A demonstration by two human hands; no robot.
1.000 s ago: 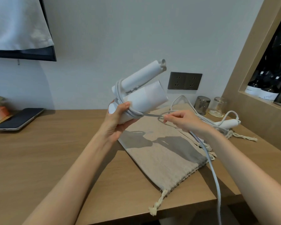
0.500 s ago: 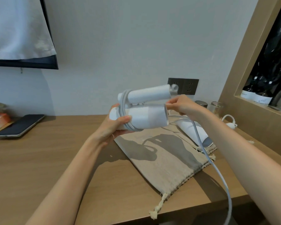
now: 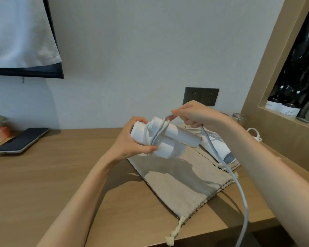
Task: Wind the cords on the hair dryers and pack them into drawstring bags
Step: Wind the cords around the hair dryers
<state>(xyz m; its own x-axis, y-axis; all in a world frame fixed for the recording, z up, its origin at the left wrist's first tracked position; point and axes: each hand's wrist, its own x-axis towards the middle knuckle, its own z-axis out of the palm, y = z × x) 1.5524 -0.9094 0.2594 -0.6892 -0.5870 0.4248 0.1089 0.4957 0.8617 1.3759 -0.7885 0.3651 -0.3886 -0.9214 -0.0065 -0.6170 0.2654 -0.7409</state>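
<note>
the left hand (image 3: 130, 139) grips a white folding hair dryer (image 3: 175, 135) and holds it up in the air over the near part of the table (image 3: 43, 175). its fingers are curled round the fat end of the dryer and the thumb presses on the front. the dryer is folded, so its handle lies along its body. the right hand (image 3: 194, 113) is just above the dryer and pinches the gray cord (image 3: 240, 190) between its thumb and fingers, and the other fingers are curled in. a few turns of cord already go round the middle of the dryer. from the right hand the rest of the cord hangs down, goes over the edge of the table and runs out of the bottom of the picture. right under the dryer a tan drawstring bag (image 3: 182, 179) lies flat on the table, with its mouth and knotted string (image 3: 175, 232) at the near edge. a second white hair dryer (image 3: 221, 150) lies on the table behind the bag, close to the right arm. a dark phone (image 3: 21, 139) lies far to the left. a black wall socket (image 3: 201, 96) is on the wall behind the right hand. a clear glass (image 3: 239, 118) stands near the wooden shelf, and dark bottles (image 3: 282, 106) stand in the shelf.
</note>
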